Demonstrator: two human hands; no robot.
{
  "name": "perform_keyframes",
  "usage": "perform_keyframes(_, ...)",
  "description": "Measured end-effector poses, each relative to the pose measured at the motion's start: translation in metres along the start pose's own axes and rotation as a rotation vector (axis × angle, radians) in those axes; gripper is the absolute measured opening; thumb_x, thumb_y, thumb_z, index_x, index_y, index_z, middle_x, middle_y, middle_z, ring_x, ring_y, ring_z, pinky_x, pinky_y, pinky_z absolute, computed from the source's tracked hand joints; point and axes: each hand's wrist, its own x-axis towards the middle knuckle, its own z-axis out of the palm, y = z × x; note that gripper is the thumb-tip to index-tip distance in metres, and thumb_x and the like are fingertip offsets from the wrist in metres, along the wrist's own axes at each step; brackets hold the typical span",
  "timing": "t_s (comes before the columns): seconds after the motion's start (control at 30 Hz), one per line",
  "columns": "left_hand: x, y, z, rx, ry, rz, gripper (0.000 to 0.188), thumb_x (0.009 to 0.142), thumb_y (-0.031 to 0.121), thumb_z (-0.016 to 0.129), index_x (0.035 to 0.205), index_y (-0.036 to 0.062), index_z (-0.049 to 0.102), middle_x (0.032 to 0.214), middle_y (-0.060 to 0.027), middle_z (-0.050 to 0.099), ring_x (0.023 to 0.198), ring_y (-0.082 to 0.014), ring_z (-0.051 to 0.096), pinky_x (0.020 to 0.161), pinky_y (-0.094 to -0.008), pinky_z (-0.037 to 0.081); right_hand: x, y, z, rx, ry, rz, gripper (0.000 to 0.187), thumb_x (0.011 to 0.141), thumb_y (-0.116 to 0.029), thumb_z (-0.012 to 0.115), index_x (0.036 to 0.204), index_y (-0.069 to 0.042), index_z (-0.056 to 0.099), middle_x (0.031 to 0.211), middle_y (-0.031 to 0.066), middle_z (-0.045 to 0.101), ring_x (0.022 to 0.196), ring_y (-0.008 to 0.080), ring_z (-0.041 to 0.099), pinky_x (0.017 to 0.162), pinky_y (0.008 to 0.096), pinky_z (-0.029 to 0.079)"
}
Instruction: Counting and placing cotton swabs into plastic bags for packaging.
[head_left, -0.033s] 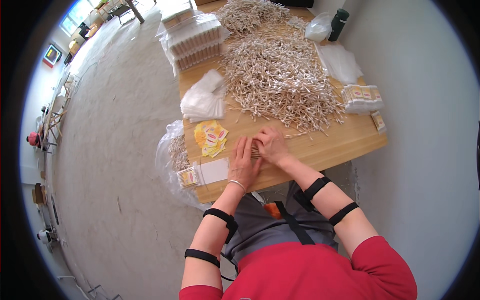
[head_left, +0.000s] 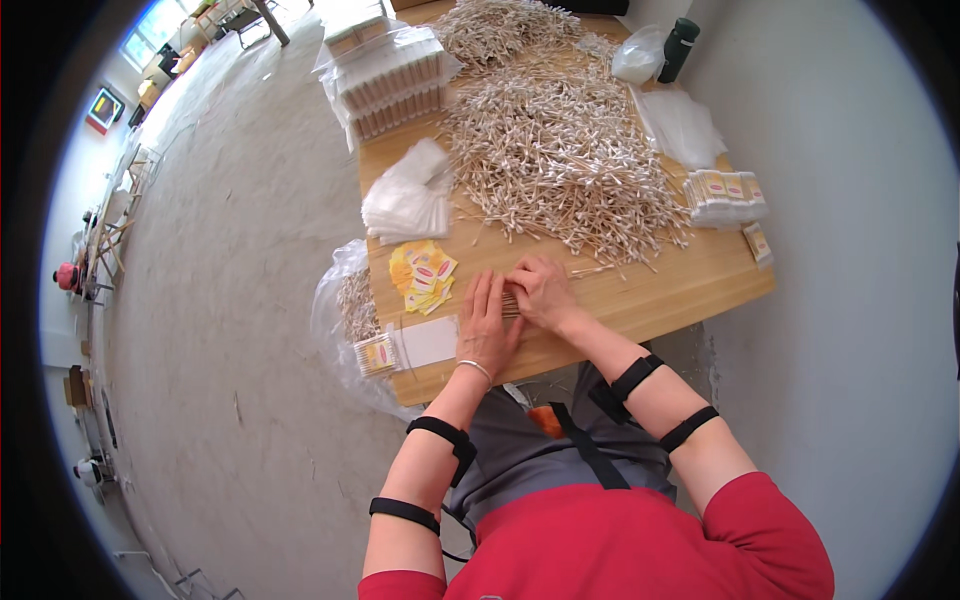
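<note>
A small row of cotton swabs [head_left: 511,304] lies on the wooden table near its front edge, between my two hands. My left hand [head_left: 486,325] borders the row on the left, its long fingers together and its thumb reaching across the near end. From the right, my right hand [head_left: 542,293] closes on the same swabs with bent fingers; its fingertips partly cover them. Left of my left hand are a white card strip [head_left: 428,341] and a filled packet of swabs [head_left: 376,354]. Yellow printed cards [head_left: 422,275] lie in a loose heap just beyond.
A large heap of loose swabs [head_left: 560,150] covers the table's middle. Clear bags [head_left: 410,195] lie at left, behind them stacked swab packs [head_left: 390,85]. At right are bundled packets [head_left: 725,195], more bags [head_left: 680,125] and a dark bottle [head_left: 678,50] beside the wall [head_left: 850,250].
</note>
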Motion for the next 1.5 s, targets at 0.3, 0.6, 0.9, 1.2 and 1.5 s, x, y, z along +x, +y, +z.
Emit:
perform_keyframes(0.3,-0.001,-0.007,0.003,0.006,-0.043,0.040,0.051,0.081,0.024,0.070,0.122,-0.0009,0.053,0.130,-0.0161,0.050,0.128,-0.0339,0.040,0.111,-0.0447,0.029,-0.020,0.047,-0.044,-0.034,0.196,-0.049,0.010,0.078,-0.009,0.065,0.087,-0.009,0.069,0.092,0.0051,0.060,0.092,0.0256,0.055,0.083,0.0384,0.043)
perform_keyframes(0.6,-0.004,-0.008,0.004,-0.078,0.037,0.053,0.036,0.081,0.013,0.068,0.114,0.0023,0.059,0.122,-0.0156,0.056,0.121,-0.0342,0.048,0.106,-0.0445,0.036,-0.028,0.033,-0.049,-0.125,0.144,-0.210,0.007,0.079,-0.009,0.065,0.086,-0.008,0.067,0.089,0.0057,0.057,0.088,0.0256,0.054,0.079,0.0371,0.044)
perform_keyframes(0.9,-0.003,-0.014,0.002,-0.180,0.008,0.134,0.027,0.081,0.007,0.066,0.108,0.0037,0.062,0.109,-0.0134,0.062,0.108,-0.0332,0.055,0.099,-0.0449,0.042,-0.005,0.039,-0.034,-0.240,0.168,0.045,0.005,0.082,-0.012,0.060,0.082,-0.010,0.064,0.088,0.0075,0.057,0.090,0.0266,0.055,0.079,0.0378,0.045)
perform_keyframes(1.2,-0.004,-0.012,0.006,-0.116,0.031,0.044,0.044,0.082,0.010,0.064,0.124,0.0016,0.052,0.127,-0.0159,0.053,0.121,-0.0349,0.047,0.105,-0.0437,0.036,-0.011,0.007,-0.004,0.266,0.299,0.183,0.023,0.084,-0.006,0.054,0.107,-0.005,0.060,0.107,0.0142,0.057,0.104,0.0318,0.053,0.090,0.0400,0.043)
perform_keyframes(1.5,0.009,0.019,0.008,0.336,-0.417,0.055,0.091,0.084,0.065,0.046,0.148,0.0042,0.022,0.155,-0.0133,0.018,0.145,-0.0288,0.011,0.116,-0.0473,0.004,-0.033,0.020,-0.016,0.185,0.404,0.133,0.024,0.088,-0.008,0.050,0.110,0.001,0.055,0.114,0.0182,0.055,0.111,0.0351,0.051,0.096,0.0406,0.041)
